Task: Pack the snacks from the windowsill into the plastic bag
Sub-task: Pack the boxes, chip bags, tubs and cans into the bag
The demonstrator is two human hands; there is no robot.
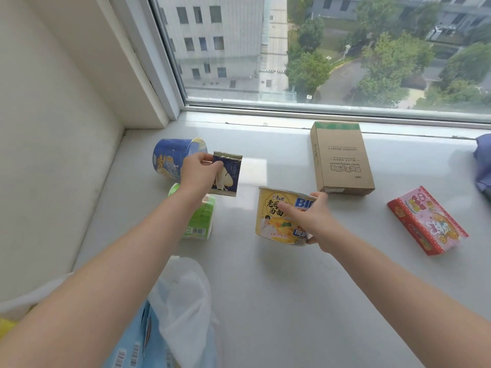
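- Your left hand pinches a dark blue sachet by its left edge, thumb on the front and fingers behind, holding it up above the windowsill near the back-left corner.
- Your right hand grasps a yellow noodle bowl around its side, fingers curled over the printed wall. The bowl is tilted, near the middle of the sill; whether it touches the sill cannot be told.
- Behind the left hand, a blue tub lies on its side, close to the back-left corner.
- Under your left forearm, a green cup also lies on its side near the sill's left edge.
- The plastic bag sits at the near-left corner, white and crumpled, its mouth loosely open. Inside you can see pale blue packets with barcodes.
- A brown cardboard box lies flat towards the back edge, right of centre.
- A pink and red box lies flat near the right edge, well apart from the bowl.
- A bluish cloth-like thing shows at the far right edge, cut off.
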